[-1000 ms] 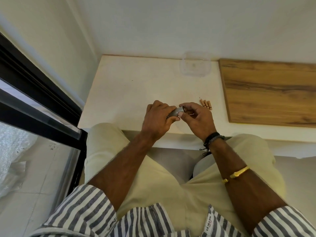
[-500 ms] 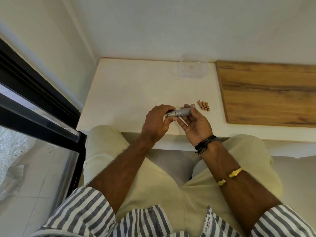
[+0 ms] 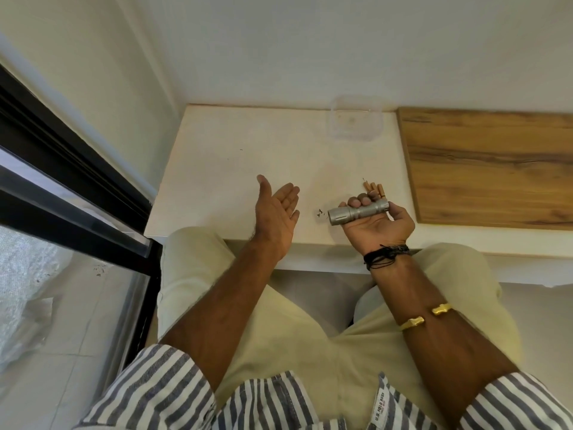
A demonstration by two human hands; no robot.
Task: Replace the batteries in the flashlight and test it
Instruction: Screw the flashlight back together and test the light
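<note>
A small silver flashlight (image 3: 358, 212) lies across the palm of my right hand (image 3: 379, 223), palm up, fingers curled over its far side. Its head points left toward my left hand (image 3: 277, 212), which is held flat and upright, fingers together, palm facing the flashlight's head, holding nothing. A gap of bare table separates the two hands. Several brown batteries (image 3: 375, 191) lie side by side on the white table (image 3: 235, 156) just beyond my right fingers. I cannot tell whether the flashlight is lit.
A clear plastic container (image 3: 355, 121) stands at the back of the table by the wall. A wooden board (image 3: 496, 162) lies on the right. A few dark specks (image 3: 321, 212) lie near the flashlight's head. A black-framed glass door is at the left.
Both hands were joined on the flashlight. My left hand has let go and moved left, opening flat. My right hand has turned palm up with the flashlight in it.
</note>
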